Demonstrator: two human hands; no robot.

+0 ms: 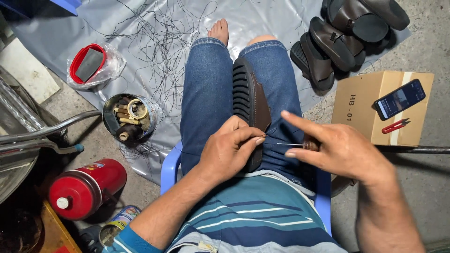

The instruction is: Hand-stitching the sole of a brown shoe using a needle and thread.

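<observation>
Brown leather sandal with a black ribbed rubber sole [248,100], stood on edge between the seated person's denim-clad thighs, its sole turned to the person's left. Left hand [229,152]: fingers closed narrow, thumb and forefinger pinching at the leather edge where a dark thread seems to leave it. Right hand [340,150]: thumb and middle fingers closed on a wooden-handled awl with a thin steel needle [293,145], forefinger raised free, the point aimed at the left fingertips and close to them.

Hazards, as judged from this position: the needle tip faces the pinching fingers and lies above the thigh, so a slip of the handle could prick either; the sandal is held only by the knees and one pinch, so a hard push could tip it or pull the stitch crooked.

Farther out: blue plastic chair [169,166]; red metal flask [84,187] on the floor; round tin of thread spools [129,117]; cardboard box [382,105] carrying a dark smartphone [400,99] and red thread snips [395,125]; loose black threads [159,42] strewn over a grey plastic sheet [262,18], a tangling risk underfoot; a pile of finished dark brown sandals [344,40].
</observation>
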